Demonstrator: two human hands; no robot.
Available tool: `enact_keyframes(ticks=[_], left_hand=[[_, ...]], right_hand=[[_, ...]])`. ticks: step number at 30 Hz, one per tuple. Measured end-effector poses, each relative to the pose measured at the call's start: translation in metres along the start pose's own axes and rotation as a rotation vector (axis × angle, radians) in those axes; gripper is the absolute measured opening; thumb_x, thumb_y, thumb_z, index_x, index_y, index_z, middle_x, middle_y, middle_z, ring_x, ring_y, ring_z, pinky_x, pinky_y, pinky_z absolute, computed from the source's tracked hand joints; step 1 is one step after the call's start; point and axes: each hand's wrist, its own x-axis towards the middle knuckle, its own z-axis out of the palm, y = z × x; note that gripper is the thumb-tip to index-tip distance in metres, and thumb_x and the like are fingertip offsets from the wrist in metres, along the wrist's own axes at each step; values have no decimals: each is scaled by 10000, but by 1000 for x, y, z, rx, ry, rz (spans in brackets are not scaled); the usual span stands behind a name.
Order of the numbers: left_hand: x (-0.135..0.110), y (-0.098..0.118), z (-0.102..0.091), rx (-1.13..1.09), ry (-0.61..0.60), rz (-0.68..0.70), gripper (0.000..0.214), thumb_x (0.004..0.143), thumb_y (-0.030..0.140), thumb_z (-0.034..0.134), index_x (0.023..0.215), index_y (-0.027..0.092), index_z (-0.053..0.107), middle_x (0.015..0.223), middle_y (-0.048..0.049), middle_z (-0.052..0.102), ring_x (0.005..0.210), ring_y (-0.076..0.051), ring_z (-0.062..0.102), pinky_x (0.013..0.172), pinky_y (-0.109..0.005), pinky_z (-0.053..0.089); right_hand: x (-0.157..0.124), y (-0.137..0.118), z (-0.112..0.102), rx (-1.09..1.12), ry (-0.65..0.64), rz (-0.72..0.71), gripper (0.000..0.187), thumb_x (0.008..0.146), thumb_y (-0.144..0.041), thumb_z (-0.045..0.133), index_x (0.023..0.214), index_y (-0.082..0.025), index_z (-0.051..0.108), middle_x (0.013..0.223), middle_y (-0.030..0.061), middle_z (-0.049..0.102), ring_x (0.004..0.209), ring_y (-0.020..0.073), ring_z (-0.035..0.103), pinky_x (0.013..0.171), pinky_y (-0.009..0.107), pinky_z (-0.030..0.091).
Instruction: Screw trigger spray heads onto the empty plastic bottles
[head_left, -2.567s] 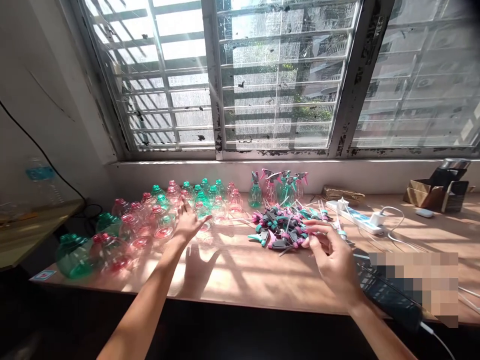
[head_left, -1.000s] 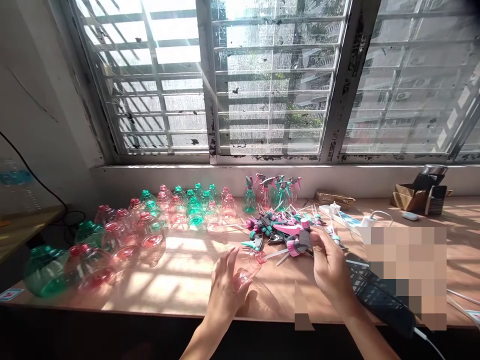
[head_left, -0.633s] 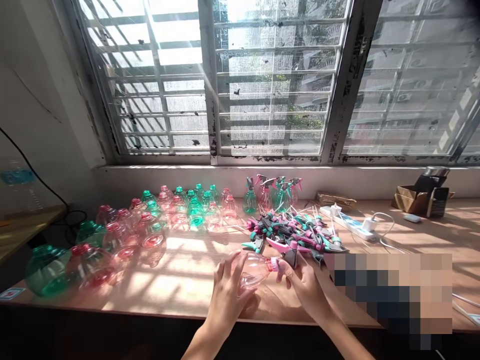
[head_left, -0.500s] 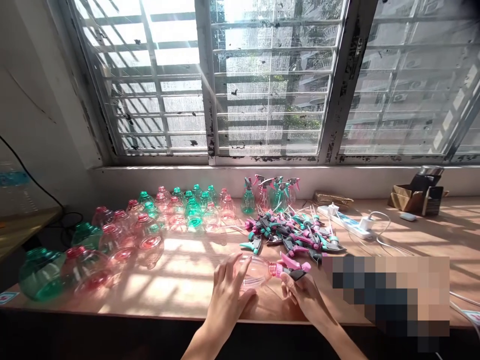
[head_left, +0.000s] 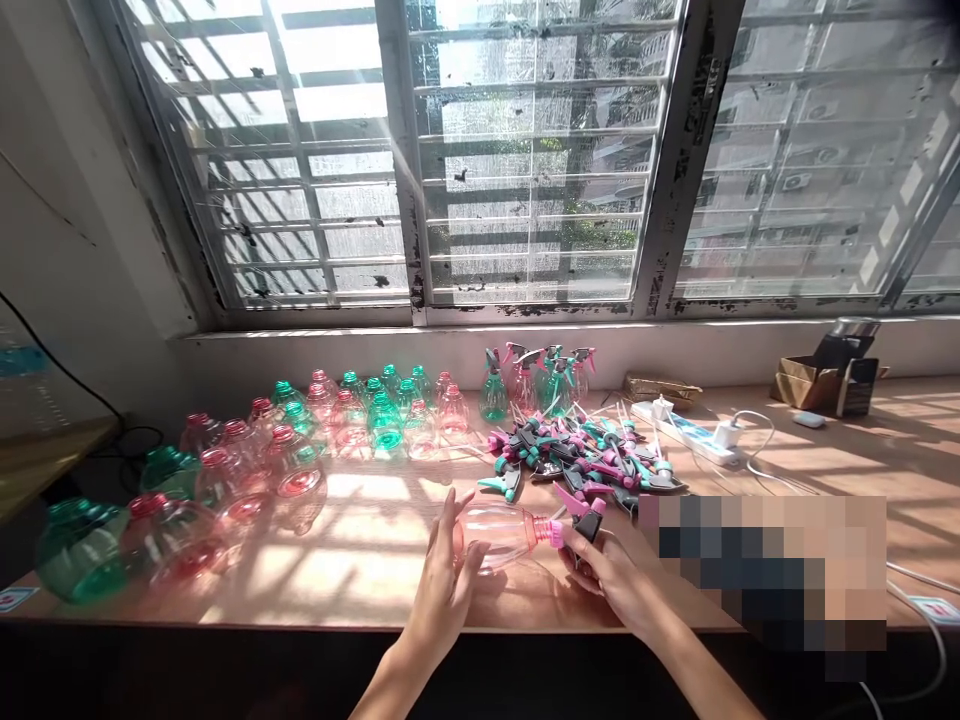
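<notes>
A clear pink bottle (head_left: 495,535) lies sideways above the table, its neck pointing right. My left hand (head_left: 444,560) is closed around its base end, thumb in front and fingers behind. The pink and black trigger spray head (head_left: 583,525) is at the neck, its pink collar meeting the bottle's mouth. Gripping that head is my right hand (head_left: 600,570), with the thumb near the collar; its lower fingers are partly hidden. Just beyond my hands lies a heap of loose spray heads (head_left: 577,450) in pink, teal and black, with white tubes.
Several open pink and green bottles (head_left: 382,425) stand along the left and back of the wooden table (head_left: 360,570). Several bottles with spray heads (head_left: 525,385) stand by the wall. A power strip (head_left: 690,435), cables and a cardboard box (head_left: 806,385) are at right. Blurred blocks cover the right front.
The spray head has turned about the bottle's neck, its body now more upright. My right hand has rolled with it. The left hand's grip has moved toward the bottle's base end.
</notes>
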Motion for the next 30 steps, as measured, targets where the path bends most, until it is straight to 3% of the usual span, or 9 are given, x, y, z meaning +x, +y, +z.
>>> enact_keyframes(ticks=[4,7,10,12,17,22,25,30], left_hand=[[2,-6,-2,-133,19,-90,697,974,455,580,1567,327,235,1612,-118,367,1469,-316,386,1152,-466,409],[6,-11,-3,-259,-77,-245,890,877,495,705,1592,319,204,1648,-133,325,1487,-354,362,1167,-501,401],[10,-12,-6,-321,-175,-330,876,872,520,692,1589,268,256,1622,-154,389,1473,-353,398,1189,-529,373],[12,-9,-9,-336,-200,-340,754,906,527,642,1549,250,362,1592,-149,443,1436,-342,460,1176,-518,401],[12,-1,-13,-328,-210,-330,546,907,474,672,1398,257,575,1494,-100,575,1390,-332,516,1175,-481,409],[12,-6,-11,-353,-187,-288,563,884,444,688,1396,258,547,1477,-102,581,1322,-320,572,1093,-446,493],[10,-6,-9,-372,-189,-280,543,874,443,690,1353,241,536,1450,-125,596,1243,-306,631,1056,-439,524],[5,1,-11,-354,-231,-300,373,888,468,707,1160,250,572,1412,-128,605,1317,-319,586,1050,-421,530]], right_hand=[[-8,-18,4,12,-65,26,487,906,-608,640,664,-185,630,541,-21,585,501,137,493,503,251,335],[-8,-21,4,-10,-50,27,518,885,-657,628,701,-176,679,577,18,667,533,170,572,539,273,398],[-5,-13,0,-64,-47,55,573,855,-698,630,632,-173,676,590,42,689,530,173,577,546,283,411],[-3,-6,-2,-59,-34,73,583,856,-702,626,613,-174,663,591,50,690,540,178,586,544,284,416],[1,6,-2,88,-12,6,433,785,-618,770,866,-207,661,543,-37,627,478,158,561,476,253,389],[0,3,1,90,9,-34,363,741,-438,875,931,-210,666,574,-65,598,492,136,525,504,259,424],[-2,0,0,69,-1,-46,324,785,-448,841,912,-208,663,580,-55,595,513,149,531,531,280,443],[-4,3,-3,-28,16,-120,316,865,-484,759,982,-213,644,601,-55,574,533,153,522,557,287,441]])
